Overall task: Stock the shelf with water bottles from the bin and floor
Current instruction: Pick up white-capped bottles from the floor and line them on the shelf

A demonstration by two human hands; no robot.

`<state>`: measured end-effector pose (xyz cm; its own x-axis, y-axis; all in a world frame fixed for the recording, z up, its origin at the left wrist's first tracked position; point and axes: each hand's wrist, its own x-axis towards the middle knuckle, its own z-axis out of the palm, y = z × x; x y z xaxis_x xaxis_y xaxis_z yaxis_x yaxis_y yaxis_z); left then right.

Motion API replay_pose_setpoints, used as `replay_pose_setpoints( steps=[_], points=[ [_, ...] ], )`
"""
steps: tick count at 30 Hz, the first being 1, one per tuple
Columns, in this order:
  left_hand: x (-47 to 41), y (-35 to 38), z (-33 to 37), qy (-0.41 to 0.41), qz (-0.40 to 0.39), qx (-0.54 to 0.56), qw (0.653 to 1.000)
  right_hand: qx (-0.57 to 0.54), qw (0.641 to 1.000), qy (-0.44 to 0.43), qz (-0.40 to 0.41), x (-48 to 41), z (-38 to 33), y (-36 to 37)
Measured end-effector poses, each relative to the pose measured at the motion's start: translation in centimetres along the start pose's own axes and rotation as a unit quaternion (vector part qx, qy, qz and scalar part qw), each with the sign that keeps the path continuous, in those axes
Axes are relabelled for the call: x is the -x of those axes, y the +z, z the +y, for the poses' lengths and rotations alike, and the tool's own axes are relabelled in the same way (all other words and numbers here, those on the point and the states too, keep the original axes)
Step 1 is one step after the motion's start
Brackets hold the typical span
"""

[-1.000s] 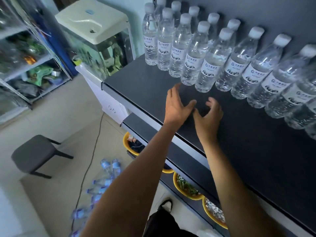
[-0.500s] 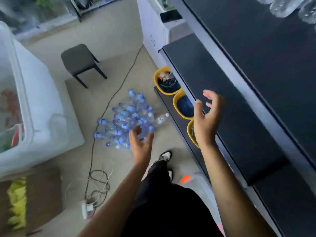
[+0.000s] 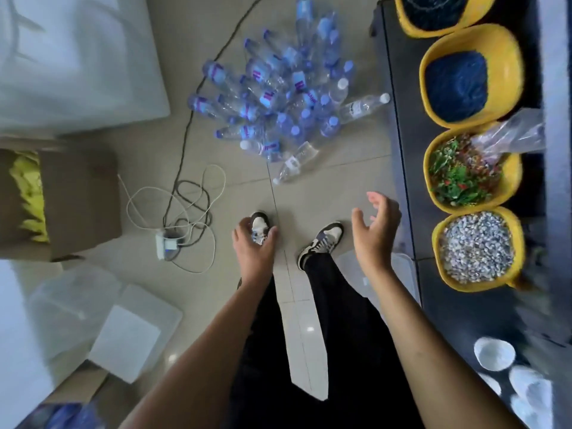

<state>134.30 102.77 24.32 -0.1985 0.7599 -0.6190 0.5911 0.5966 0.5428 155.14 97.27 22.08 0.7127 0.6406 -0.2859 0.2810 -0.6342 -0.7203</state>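
Observation:
A heap of clear water bottles [image 3: 278, 97] with blue caps and labels lies on the tiled floor ahead of my feet. Two white-capped bottles lie at its edges, one [image 3: 362, 108] by the shelf base and one [image 3: 294, 164] nearest me. My left hand [image 3: 253, 246] hangs over my left shoe, fingers curled and apart, holding nothing. My right hand [image 3: 376, 230] is open beside the dark lower shelf [image 3: 402, 125], also holding nothing. Both hands are well short of the bottles. The stocked upper shelf is out of view.
Yellow bowls [image 3: 470, 72] of blue, green and grey contents line the lower shelf on the right. A tangle of cables with a power strip [image 3: 168, 243] lies left of my feet. A cardboard box [image 3: 77, 196], a white appliance [image 3: 77, 57] and clear plastic bins [image 3: 93, 311] stand on the left.
My view has swung from the stocked shelf top down to the floor. Both hands have come off the shelf and dropped toward the bottle heap, still holding nothing.

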Motion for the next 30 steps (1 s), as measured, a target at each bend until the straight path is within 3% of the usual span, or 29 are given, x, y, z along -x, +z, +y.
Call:
replay_pose_setpoints(
  steps=[5,10,14,19,22,25,30],
  points=[
    [-10.4,4.7,-6.1,0.006,-0.023,-0.012,1.000,0.048,0.998,-0.019,-0.036,-3.5,6.4,11.1],
    [-24.0,9.5,-10.6,-0.004,-0.018,0.016,1.000,0.142,0.978,-0.114,-0.101,-8.7,13.6,22.7],
    [-35.2,12.6,-12.8,0.008,-0.022,0.020,1.000,0.248,0.932,-0.189,-0.185,-13.3,18.3,31.5],
    [-44.3,15.9,-14.5,0.010,-0.015,0.070,0.997,0.372,0.843,-0.290,-0.258,-19.1,22.4,41.1],
    [-47.0,17.2,-14.8,0.059,-0.027,0.096,0.993,0.427,0.811,-0.283,-0.283,-19.9,23.2,44.0],
    [-48.3,17.4,-14.8,0.109,-0.033,0.116,0.987,0.451,0.794,-0.338,-0.228,-19.7,23.8,44.7],
    [-47.4,15.3,-14.0,0.114,-0.022,0.159,0.980,0.433,0.813,-0.315,-0.230,-19.4,22.6,42.8]
  ],
)
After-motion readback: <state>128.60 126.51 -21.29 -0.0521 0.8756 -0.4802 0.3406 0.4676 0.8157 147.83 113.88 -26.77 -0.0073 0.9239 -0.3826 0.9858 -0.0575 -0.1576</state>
